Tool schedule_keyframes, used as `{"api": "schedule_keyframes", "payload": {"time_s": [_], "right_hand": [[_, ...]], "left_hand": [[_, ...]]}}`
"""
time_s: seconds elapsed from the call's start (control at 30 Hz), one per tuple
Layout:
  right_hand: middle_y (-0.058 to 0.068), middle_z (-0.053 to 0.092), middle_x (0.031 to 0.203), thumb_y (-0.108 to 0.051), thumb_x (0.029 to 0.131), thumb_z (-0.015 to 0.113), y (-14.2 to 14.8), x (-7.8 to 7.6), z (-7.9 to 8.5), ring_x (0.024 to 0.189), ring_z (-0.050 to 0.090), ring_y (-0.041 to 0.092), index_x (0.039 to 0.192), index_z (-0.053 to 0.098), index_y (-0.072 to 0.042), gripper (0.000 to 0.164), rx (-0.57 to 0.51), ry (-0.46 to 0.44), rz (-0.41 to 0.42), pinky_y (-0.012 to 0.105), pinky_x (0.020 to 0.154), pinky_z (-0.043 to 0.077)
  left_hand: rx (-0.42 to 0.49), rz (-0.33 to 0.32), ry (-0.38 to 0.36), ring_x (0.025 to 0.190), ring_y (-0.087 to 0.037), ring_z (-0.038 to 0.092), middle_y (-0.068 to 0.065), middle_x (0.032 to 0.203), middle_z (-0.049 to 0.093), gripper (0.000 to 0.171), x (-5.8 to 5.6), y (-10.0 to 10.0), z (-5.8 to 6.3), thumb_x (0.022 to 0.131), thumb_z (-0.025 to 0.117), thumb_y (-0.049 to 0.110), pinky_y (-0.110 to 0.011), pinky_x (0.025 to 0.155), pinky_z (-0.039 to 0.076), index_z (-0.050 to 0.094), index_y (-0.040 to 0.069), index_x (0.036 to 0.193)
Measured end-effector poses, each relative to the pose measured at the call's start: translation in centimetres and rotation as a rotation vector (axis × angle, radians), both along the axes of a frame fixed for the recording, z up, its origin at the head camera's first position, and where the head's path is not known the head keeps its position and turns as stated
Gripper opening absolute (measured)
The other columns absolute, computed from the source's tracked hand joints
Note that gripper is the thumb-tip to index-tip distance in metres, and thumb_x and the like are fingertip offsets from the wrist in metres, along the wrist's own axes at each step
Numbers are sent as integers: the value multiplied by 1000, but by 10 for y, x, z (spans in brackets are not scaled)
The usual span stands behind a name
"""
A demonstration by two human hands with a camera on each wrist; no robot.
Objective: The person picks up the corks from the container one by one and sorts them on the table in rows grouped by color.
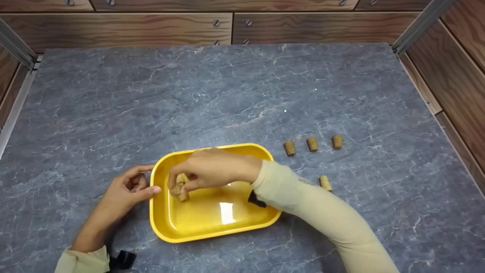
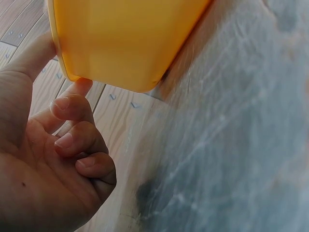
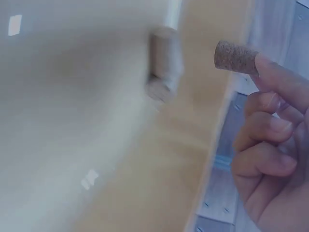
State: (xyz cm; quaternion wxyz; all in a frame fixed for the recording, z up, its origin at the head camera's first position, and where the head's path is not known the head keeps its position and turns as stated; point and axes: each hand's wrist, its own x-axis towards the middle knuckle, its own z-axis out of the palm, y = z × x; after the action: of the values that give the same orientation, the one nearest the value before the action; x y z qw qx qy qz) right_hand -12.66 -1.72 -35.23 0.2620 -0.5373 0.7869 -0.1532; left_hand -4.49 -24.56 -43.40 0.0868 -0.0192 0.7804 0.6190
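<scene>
A yellow plastic tub (image 1: 197,236) sits on the table, long side across. My right hand (image 1: 212,170) reaches over its left part and pinches a tapered cork stopper (image 3: 235,57) between thumb and forefinger. Below that hand, corks (image 1: 183,196) lie on the tub floor near the left wall; the right wrist view shows a blurred cork (image 3: 163,54) there, another against its end. At the tub's left end, my left hand (image 1: 121,191) holds the rim, thumb over the edge and forefinger at the outside. Its other fingers (image 2: 82,137) curl toward the palm.
Right of the tub, three corks stand in a row: a near cork (image 1: 289,148), a middle cork (image 1: 312,144) and a far cork (image 1: 337,141). A paler cork (image 1: 325,182) lies beside the right sleeve (image 1: 318,212). Wood-patterned panels (image 1: 113,28) border the grey marbled table (image 1: 227,94).
</scene>
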Motion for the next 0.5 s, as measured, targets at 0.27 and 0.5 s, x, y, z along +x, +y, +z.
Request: {"api": "schedule_keyframes", "payload": {"time_s": [0.27, 0.5], "right_hand": [[-3, 56, 70, -30, 94, 63, 32, -5, 40, 58, 43, 5, 113, 66, -21, 22, -88, 1, -34, 20, 57, 36], [-3, 58, 73, -32, 93, 63, 73, -7, 60, 62, 44, 6, 111, 67, -19, 23, -174, 41, -97, 22, 60, 39]], "left_hand": [[-6, -6, -25, 58, -4, 38, 5, 66, 41, 42, 0, -1, 0, 82, 71, -1, -19, 55, 34, 58, -4, 123], [-4, 6, -26, 58, -4, 37, 5, 65, 40, 42, 0, 0, 1, 82, 72, -1, -19, 54, 34, 59, -3, 122]]}}
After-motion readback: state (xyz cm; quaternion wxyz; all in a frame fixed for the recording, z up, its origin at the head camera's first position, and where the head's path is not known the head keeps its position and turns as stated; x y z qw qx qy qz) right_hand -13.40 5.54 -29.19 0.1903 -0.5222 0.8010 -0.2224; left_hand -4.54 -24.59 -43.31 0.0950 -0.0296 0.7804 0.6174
